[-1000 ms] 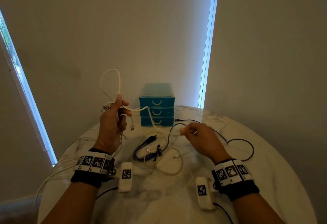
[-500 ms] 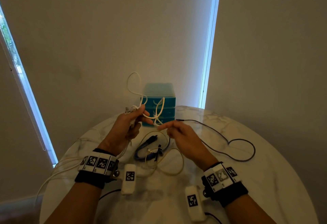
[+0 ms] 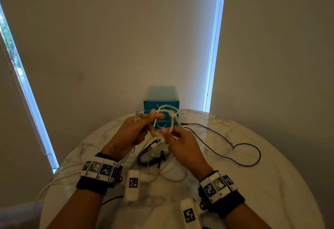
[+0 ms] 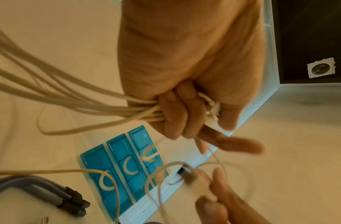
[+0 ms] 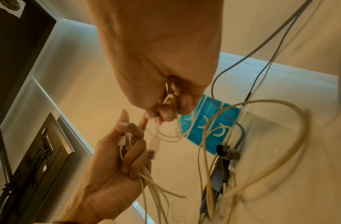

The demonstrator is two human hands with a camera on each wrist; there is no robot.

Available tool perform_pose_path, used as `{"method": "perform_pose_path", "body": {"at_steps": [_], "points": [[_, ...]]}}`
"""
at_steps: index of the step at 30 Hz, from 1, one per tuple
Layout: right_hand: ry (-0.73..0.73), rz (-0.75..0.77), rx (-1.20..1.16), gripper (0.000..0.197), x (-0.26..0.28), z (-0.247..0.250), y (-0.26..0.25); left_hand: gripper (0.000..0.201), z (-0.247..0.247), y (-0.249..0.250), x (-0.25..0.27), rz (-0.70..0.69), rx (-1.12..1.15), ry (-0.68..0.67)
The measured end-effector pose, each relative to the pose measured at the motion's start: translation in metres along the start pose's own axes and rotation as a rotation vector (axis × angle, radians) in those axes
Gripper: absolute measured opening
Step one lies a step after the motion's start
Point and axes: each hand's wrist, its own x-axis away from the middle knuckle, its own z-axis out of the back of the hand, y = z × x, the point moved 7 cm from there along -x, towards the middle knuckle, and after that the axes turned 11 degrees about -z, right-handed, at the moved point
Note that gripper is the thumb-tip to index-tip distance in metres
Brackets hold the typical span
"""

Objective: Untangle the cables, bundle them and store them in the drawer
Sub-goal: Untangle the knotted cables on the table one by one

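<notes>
My left hand (image 3: 139, 129) is raised above the table and grips several folded strands of a white cable (image 4: 85, 104), its fingers (image 5: 135, 156) curled round them. Close beside it, my right hand (image 3: 178, 138) pinches the free end of the same white cable (image 3: 168, 115), which loops in front of the blue drawer unit (image 3: 161, 100). A white plug (image 5: 154, 144) dangles between the hands. Under them lie a dark blue cable bundle (image 3: 144, 156) and a loose cream cable (image 3: 173, 178). The drawers (image 4: 115, 163) are closed.
A thin black cable (image 3: 235, 149) snakes across the right part of the round marble table (image 3: 271, 183). White cable strands (image 3: 59, 174) hang over the table's left edge. The drawer unit stands at the far edge against the wall.
My right hand has moved left and up to meet the left hand. The white cable's loop has dropped from high above the left hand to in front of the drawers.
</notes>
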Motion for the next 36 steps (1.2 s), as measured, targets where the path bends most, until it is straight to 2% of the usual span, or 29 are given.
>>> {"method": "perform_pose_path", "body": {"at_steps": [4, 7, 10, 14, 17, 19, 21, 25, 28, 32, 34, 35, 36], "points": [[0.05, -0.191, -0.526, 0.029, 0.0, 0.01, 0.004, 0.048, 0.018, -0.008, -0.004, -0.017, 0.042, 0.247], [0.049, -0.289, -0.672, 0.035, -0.001, 0.008, 0.009, 0.054, 0.012, -0.006, -0.003, -0.055, -0.006, 0.239], [0.032, -0.335, -0.703, 0.038, 0.001, 0.003, 0.011, 0.044, 0.001, -0.004, -0.001, -0.087, -0.063, 0.165], [0.009, -0.336, -0.622, 0.036, 0.002, -0.004, 0.011, 0.025, -0.008, 0.007, 0.001, -0.141, -0.102, 0.156], [-0.09, -0.31, -0.525, 0.033, 0.001, -0.01, 0.008, 0.021, -0.002, 0.011, 0.001, -0.188, -0.095, 0.248], [-0.136, -0.28, -0.491, 0.026, 0.0, -0.004, 0.005, 0.024, 0.018, 0.008, -0.001, -0.214, -0.024, 0.409], [-0.047, -0.224, -0.515, 0.02, -0.005, 0.019, -0.001, 0.024, 0.045, 0.004, 0.0, -0.234, 0.093, 0.605], [0.409, -0.041, -0.808, 0.014, -0.021, 0.101, -0.009, 0.033, 0.087, 0.003, 0.01, -0.276, 0.275, 0.89], [0.721, 0.043, -0.937, 0.019, -0.026, 0.156, -0.004, 0.045, 0.1, -0.001, 0.016, -0.257, 0.289, 1.01], [1.055, 0.037, -1.047, 0.025, -0.027, 0.197, 0.001, 0.05, 0.102, -0.001, 0.017, -0.281, 0.299, 1.065], [1.081, 0.046, -1.117, 0.023, -0.049, 0.184, -0.015, 0.05, 0.101, 0.0, 0.017, -0.314, 0.26, 1.086], [0.982, 0.047, -1.149, 0.023, -0.069, 0.163, -0.033, 0.05, 0.101, 0.002, 0.017, -0.342, 0.236, 1.095], [0.759, 0.061, -1.142, 0.022, -0.089, 0.131, -0.066, 0.05, 0.102, 0.005, 0.018, -0.373, 0.216, 1.108]]}}
